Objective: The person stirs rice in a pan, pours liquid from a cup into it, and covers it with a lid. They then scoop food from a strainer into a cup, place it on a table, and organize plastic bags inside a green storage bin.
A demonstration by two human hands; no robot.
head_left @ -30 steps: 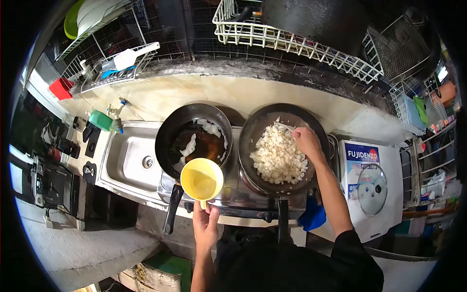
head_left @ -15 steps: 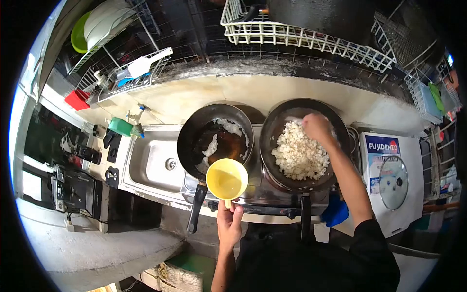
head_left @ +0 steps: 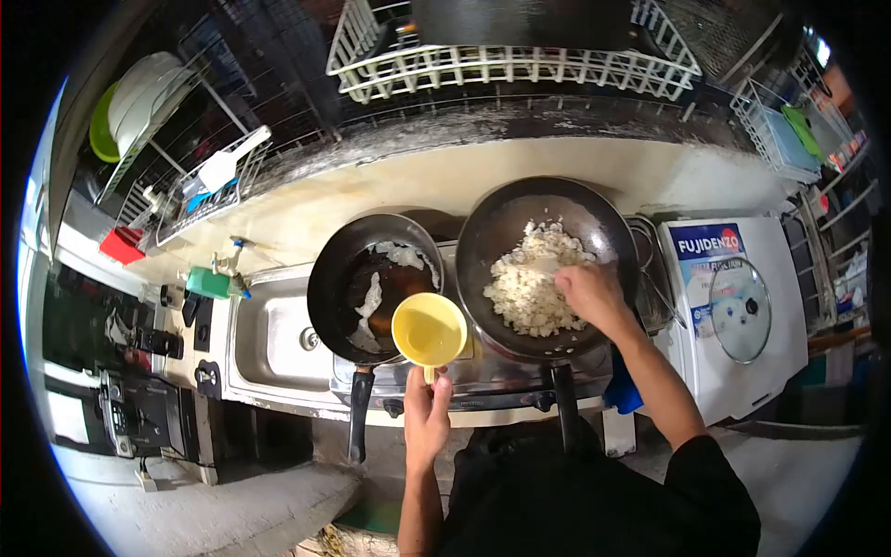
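Note:
My left hand (head_left: 428,420) grips the handle of a yellow cup (head_left: 429,327), which is held upright near the front of the left frying pan (head_left: 327,288). A little pale liquid seems to lie in the cup. Whitish residue and brown liquid coat the inside of that pan. My right hand (head_left: 592,295) is closed, low over white rice (head_left: 527,286) in the larger right pan (head_left: 497,212). Something pale shows by its fingertips, perhaps a utensil, but I cannot make it out. Both pans sit on a steel gas stove (head_left: 483,376).
To the left is a steel sink (head_left: 269,339) with a tap (head_left: 237,260). A glass lid (head_left: 740,311) rests on a white box (head_left: 682,357) at the right. Wire racks (head_left: 520,70) hang along the wall above. The left pan's handle (head_left: 360,418) sticks out past the stove.
My right hand has moved from the rice's far right edge toward me, onto the rice. The rice is heaped differently, reaching farther up the pan. My left hand still holds the cup. The view has shifted.

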